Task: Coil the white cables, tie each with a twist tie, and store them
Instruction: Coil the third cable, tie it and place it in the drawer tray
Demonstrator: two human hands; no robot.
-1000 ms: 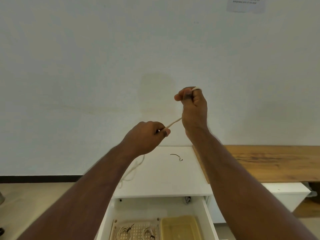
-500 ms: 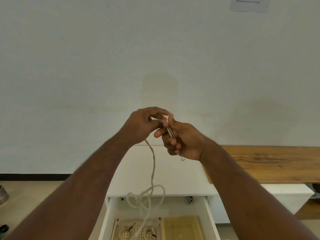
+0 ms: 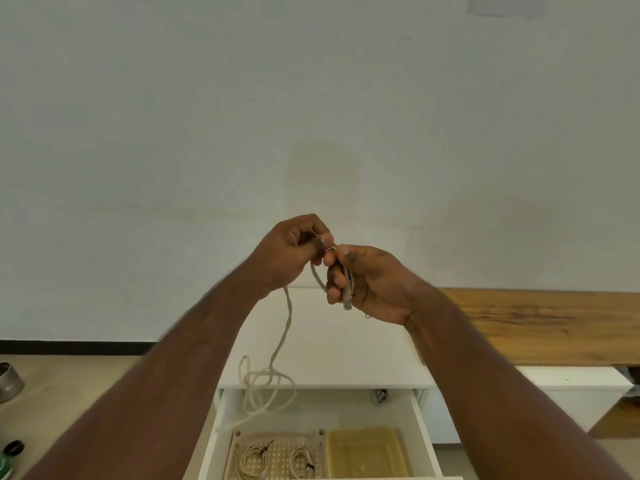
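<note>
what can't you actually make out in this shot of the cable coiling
- Head view: how many loops the right hand holds; its fingers cover the white cable.
- The twist tie on the cabinet top: only a tip shows past the right hand.
- The paper notice on the wall: cut off by the top edge, text blurred.
- The perforated tray: cut off by the bottom edge.

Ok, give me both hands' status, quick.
Left hand: pinching the white cable.
Right hand: gripping the same cable's first loop and plug end.

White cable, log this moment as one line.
left hand pinches white cable | right hand grips first loop | slack hangs over open drawer | two tied coils stored
</note>
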